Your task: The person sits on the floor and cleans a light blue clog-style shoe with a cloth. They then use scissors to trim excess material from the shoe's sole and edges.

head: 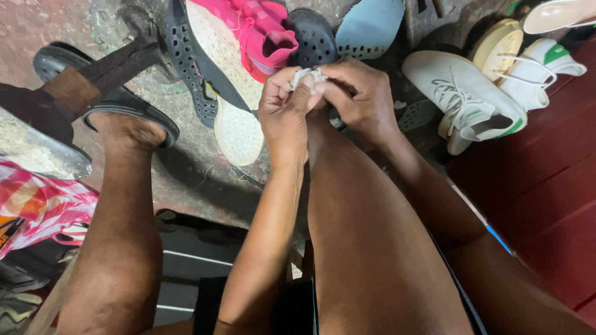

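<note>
left hand [284,108] and right hand [360,93] pinched together on a small white bunched cloth [308,75], raised over the knee for working room; pink shoe [261,31] at twelve o'clock, white sneaker [462,102] at three o'clock.

Both forearms reach forward and downward from the bottom of the view, and the two hands meet in the upper middle, above the right knee. The left hand [284,111] shows its back to the camera, with the wrist straight and the fingers curled inward toward the other hand. The right hand [360,93] comes from the right side, its wrist bent a little, the knuckles raised. The fingertips [320,79] of both hands are pressed close together in a pinch. The two forearms stand apart and draw nearer only at the hands.
</note>
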